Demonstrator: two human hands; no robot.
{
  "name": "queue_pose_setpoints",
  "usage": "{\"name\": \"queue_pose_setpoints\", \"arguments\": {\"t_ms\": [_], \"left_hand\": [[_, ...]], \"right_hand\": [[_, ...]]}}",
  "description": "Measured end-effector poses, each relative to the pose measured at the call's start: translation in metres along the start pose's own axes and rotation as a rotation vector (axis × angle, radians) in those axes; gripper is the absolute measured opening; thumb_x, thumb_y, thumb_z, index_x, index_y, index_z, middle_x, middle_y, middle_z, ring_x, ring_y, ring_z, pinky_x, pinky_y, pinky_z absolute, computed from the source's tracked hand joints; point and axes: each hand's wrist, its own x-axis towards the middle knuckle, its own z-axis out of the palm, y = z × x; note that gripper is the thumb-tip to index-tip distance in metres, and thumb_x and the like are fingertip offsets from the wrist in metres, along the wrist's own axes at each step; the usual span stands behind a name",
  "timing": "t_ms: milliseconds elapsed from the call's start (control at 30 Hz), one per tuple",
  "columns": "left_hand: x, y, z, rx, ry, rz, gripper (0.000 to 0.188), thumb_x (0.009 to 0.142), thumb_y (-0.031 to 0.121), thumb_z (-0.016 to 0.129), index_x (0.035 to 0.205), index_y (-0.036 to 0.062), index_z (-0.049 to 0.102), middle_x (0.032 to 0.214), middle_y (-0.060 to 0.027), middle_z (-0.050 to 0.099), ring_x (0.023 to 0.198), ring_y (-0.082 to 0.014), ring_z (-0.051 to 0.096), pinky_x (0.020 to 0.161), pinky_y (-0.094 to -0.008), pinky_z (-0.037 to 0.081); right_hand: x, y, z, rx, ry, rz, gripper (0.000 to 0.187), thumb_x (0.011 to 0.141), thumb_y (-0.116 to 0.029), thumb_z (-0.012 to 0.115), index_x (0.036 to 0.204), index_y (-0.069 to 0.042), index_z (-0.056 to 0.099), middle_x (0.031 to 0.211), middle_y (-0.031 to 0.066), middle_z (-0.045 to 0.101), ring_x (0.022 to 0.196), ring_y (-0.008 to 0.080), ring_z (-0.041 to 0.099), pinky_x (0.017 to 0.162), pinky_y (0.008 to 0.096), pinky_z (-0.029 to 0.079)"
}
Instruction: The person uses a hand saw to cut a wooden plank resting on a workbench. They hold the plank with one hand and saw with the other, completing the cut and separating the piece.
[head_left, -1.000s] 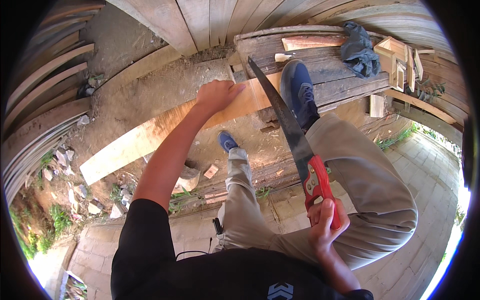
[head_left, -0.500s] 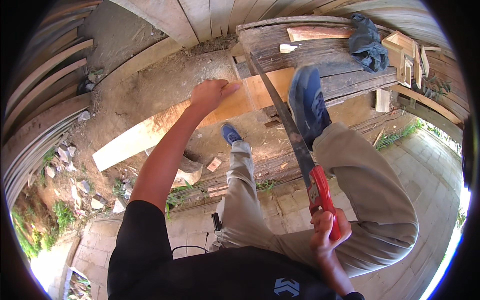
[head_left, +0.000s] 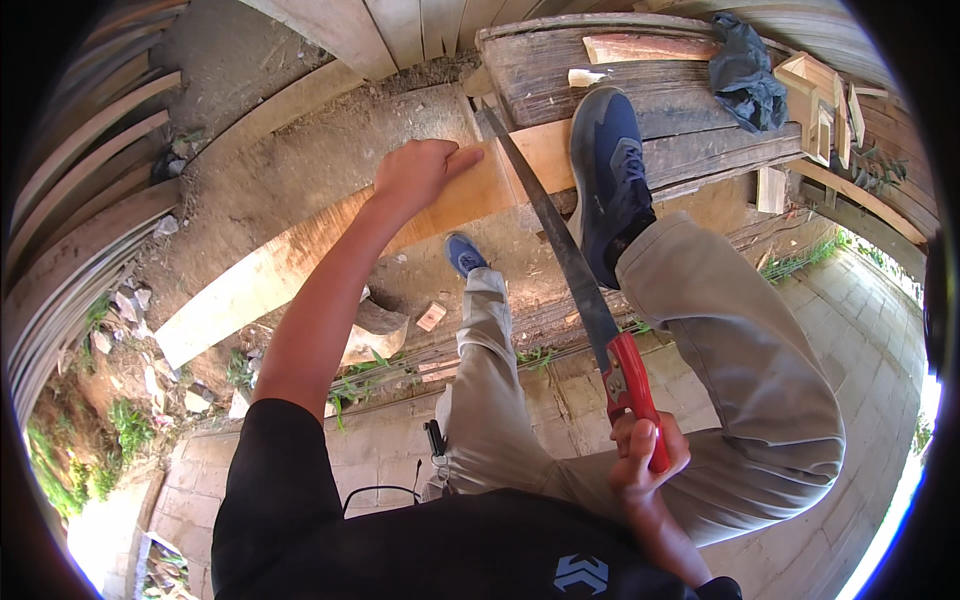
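A long, light wooden plank [head_left: 300,250] lies slantwise, its right part over a dark weathered bench. My left hand [head_left: 415,172] is closed on the plank's far edge, thumb stretched along its top. In my right hand [head_left: 645,455] is the red handle of a handsaw [head_left: 570,255]. Its long blade points up and left, crossing the plank just right of my left hand, close to a faint line over the board. Whether the teeth touch the wood I cannot tell. My right shoe [head_left: 610,180] presses on the plank to the right of the blade.
The bench [head_left: 540,85] carries a reddish wood strip [head_left: 650,48], a small offcut [head_left: 587,77] and a dark plastic bag [head_left: 748,75]. A small wooden frame [head_left: 815,100] stands at the right. My left shoe [head_left: 464,254] is on the ground below the plank; stones [head_left: 197,400] lie left.
The saw and my right hand have shifted a little left, bringing the blade nearer my left hand. The plank's free end has slid slightly toward the lower left. My right shoe has turned somewhat.
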Motion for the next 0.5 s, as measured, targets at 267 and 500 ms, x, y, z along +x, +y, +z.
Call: {"name": "queue_pose_setpoints", "arguments": {"t_ms": [267, 500], "left_hand": [[-0.001, 0.003, -0.004, -0.02, -0.011, 0.002, 0.057, 0.095, 0.062, 0.049, 0.083, 0.0111, 0.071, 0.084, -0.0132, 0.071, 0.085, -0.0344, 0.068, 0.075, -0.0469, 0.052], [0.001, 0.003, -0.005, -0.004, -0.056, -0.021, 0.06, 0.095, 0.065, 0.046, 0.084, 0.0115, 0.071, 0.083, -0.0115, 0.071, 0.085, -0.0325, 0.068, 0.075, -0.0458, 0.052]], "right_hand": [[-0.004, 0.002, -0.002, -0.01, -0.014, -0.006, 0.038, 0.095, -0.032, 0.06, 0.079, 0.003, 0.063, 0.056, 0.0068, 0.062, 0.048, 0.0126, 0.058, 0.048, 0.027, 0.046], [-0.015, -0.001, -0.012, -0.145, -0.046, -0.063, 0.034, 0.094, -0.028, 0.063, 0.083, 0.003, 0.065, 0.061, 0.0087, 0.065, 0.051, 0.0147, 0.06, 0.051, 0.0281, 0.047]]}}
